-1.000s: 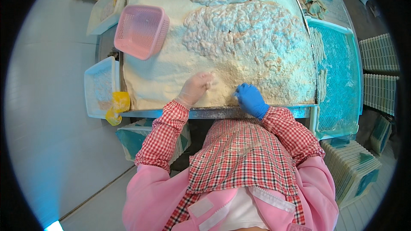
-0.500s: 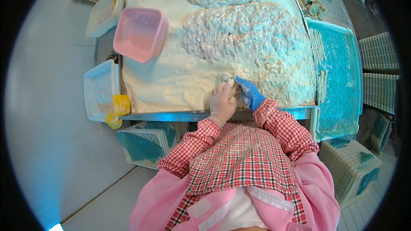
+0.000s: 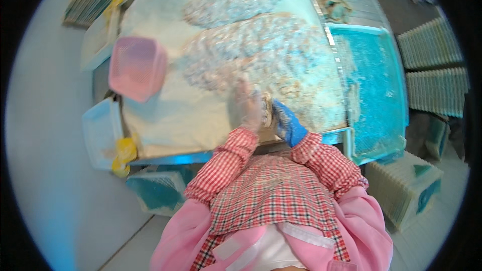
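Standing beyond left hand (image 3: 247, 104): pink basket (image 3: 136, 69); beyond right hand (image 3: 288, 123), teal tray (image 3: 377, 90).

From far away, I am seeing the left hand (image 3: 247, 101) stretching out.
Half a second ago it was bunching up close to the blue-gloved right hand (image 3: 288, 124); now its blurry fingers are pointing forward, and a pale, messy lump (image 3: 266, 109) is showing between the two hands. My whole view is tipping too, so the pink basket (image 3: 136, 69) is sitting lower and more to the left.
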`<state>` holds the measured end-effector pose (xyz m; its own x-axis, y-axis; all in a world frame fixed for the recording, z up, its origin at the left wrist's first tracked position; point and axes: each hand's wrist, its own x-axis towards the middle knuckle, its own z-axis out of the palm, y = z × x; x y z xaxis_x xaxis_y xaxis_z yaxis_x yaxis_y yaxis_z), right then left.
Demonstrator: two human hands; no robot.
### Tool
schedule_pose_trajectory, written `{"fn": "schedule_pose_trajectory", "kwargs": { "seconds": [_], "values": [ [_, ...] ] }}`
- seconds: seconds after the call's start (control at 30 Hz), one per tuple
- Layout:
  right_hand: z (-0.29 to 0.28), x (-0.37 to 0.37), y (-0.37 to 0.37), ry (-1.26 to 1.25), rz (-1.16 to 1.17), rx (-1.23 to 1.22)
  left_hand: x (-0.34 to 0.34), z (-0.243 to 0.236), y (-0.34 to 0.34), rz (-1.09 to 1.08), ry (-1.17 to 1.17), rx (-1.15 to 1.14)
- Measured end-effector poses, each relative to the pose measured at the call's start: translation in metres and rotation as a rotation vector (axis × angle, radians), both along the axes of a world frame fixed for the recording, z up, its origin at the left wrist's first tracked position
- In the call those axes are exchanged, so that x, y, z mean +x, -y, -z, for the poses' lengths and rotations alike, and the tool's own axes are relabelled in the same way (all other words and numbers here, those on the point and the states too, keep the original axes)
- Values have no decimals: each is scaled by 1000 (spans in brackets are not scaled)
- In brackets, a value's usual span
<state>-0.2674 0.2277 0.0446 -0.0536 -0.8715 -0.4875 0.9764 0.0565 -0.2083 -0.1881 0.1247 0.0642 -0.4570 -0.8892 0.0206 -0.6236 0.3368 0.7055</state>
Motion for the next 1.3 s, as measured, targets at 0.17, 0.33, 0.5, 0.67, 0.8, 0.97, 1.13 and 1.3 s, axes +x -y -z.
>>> {"fn": "schedule_pose_trajectory", "kwargs": {
  "seconds": [0.17,0.33,0.5,0.67,0.8,0.97,1.13,1.3],
  "values": [
    [-57,-126,-38,-300,-82,220,23,4,59,-240,8,-180],
    [-99,-276,-81,-639,11,485,89,56,120,-695,-124,75],
    [27,-403,-95,-623,123,664,90,73,135,-838,19,203],
    [82,-435,-60,-597,240,505,67,68,130,-758,-314,298],
    [64,-429,-77,-944,-32,531,74,69,132,-788,-316,365],
    [38,-397,-114,-1132,-253,601,57,57,138,-709,-418,405],
    [43,-367,-138,-1157,-126,594,74,44,123,-472,-294,266],
    [99,-377,-180,-1101,-15,472,115,26,45,153,340,-61]
  ]
}}
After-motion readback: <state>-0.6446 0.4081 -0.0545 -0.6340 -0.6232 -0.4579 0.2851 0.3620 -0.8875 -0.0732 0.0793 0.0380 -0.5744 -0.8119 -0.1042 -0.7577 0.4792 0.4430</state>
